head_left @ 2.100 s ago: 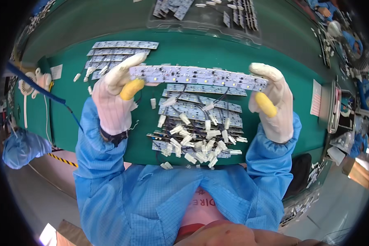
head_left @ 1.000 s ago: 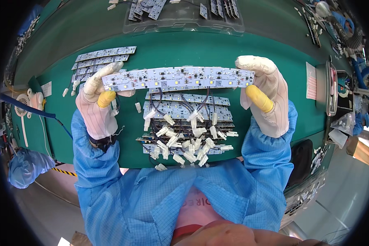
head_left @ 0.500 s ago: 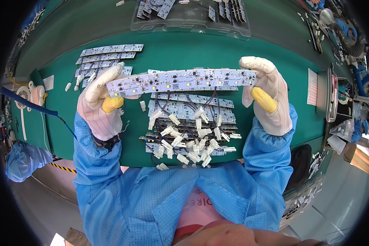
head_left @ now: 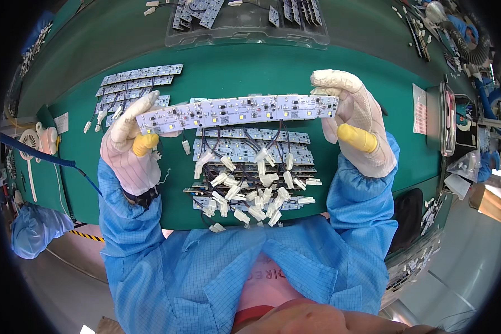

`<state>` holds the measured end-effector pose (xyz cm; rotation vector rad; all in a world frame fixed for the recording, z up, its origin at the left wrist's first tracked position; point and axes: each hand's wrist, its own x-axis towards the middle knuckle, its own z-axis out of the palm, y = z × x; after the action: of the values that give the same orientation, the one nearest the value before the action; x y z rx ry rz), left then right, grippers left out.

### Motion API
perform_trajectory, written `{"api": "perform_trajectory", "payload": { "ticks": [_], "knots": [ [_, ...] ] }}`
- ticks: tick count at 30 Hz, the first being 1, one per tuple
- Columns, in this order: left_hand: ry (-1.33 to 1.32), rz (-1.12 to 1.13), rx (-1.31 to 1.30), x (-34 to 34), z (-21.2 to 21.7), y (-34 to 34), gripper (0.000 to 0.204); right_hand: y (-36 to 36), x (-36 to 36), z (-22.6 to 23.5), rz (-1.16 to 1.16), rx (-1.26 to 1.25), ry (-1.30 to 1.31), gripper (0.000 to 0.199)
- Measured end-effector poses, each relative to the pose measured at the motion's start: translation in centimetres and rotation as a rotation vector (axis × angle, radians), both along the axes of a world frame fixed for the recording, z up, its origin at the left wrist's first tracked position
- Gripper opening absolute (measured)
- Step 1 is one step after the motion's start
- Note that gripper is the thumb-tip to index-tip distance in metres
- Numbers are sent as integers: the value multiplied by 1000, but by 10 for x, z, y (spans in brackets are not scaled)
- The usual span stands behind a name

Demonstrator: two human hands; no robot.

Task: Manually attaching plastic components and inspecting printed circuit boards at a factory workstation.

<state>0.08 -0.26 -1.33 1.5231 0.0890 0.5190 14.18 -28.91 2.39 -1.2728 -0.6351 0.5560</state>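
A long white LED circuit board strip (head_left: 240,111) is held up level, chip side showing. My left hand (head_left: 131,142), gloved with a yellow thumb cover, pinches its left end, thumb in front. Around the right end curls my right hand (head_left: 362,125), gloved likewise. Its yellow thumb lies just below the strip's corner, one finger rises above the top edge, and the other fingers are partly hidden behind. Below the strip lies a stack of similar boards (head_left: 250,150) with dark wires and several white plug connectors (head_left: 256,197) heaped on the near side.
More boards (head_left: 133,78) lie in a fanned pile at the left. A clear plastic tray (head_left: 245,40) with boards stands at the far side. A small white fan (head_left: 30,146) is at the left edge. A blue cable (head_left: 44,150) crosses from the left. A printed sheet (head_left: 420,108) lies right.
The view has shifted slightly, so the table things sit a little further left. Both hands keep the strip raised; the right thumb has moved slightly away from its corner.
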Motion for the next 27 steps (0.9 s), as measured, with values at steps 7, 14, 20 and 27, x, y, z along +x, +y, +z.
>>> {"api": "perform_trajectory", "payload": {
  "ticks": [7, 14, 20, 27],
  "knots": [
    [90, 119, 36, 3, 2, -1, 58, 1, -9, 10, -118, -176, 41, 61],
    [276, 28, 160, 13, 11, 5, 47, -4, -11, 8, -103, -135, 33, 63],
    [173, 45, -32, 11, 4, 4, 48, 0, -10, 7, -143, -171, -54, 60],
    [112, 8, -26, 1, 8, -1, 47, 11, -12, 0, -271, -101, -80, 51]
  ]
}}
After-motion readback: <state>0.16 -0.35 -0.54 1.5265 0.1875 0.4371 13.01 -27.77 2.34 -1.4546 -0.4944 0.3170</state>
